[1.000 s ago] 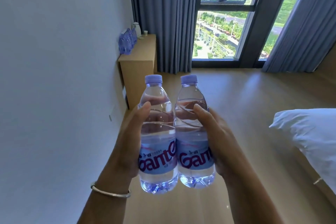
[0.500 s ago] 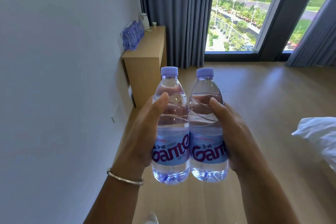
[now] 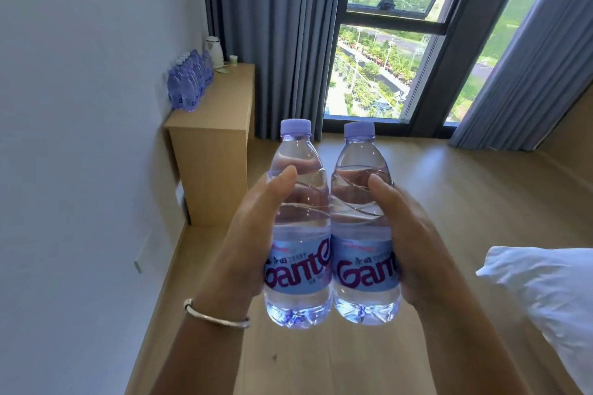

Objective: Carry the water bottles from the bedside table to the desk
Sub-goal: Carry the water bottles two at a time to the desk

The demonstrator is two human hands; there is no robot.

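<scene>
— Where are the bottles?
— The left hand (image 3: 247, 244) grips one water bottle (image 3: 296, 228); the right hand (image 3: 414, 234) grips the other bottle (image 3: 364, 224), upright and touching.
— The counter (image 3: 211, 125)?
— Ahead, left of the hands.

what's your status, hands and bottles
Left hand grips left bottle, right hand grips right bottle. Both upright, touching. Desk ahead; open floor between.

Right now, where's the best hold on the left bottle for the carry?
Keep the left hand on the left bottle at mid-body, from its outer left side: it is upright, the right bottle blocks the inner side, and the waist narrows above the label.
</scene>
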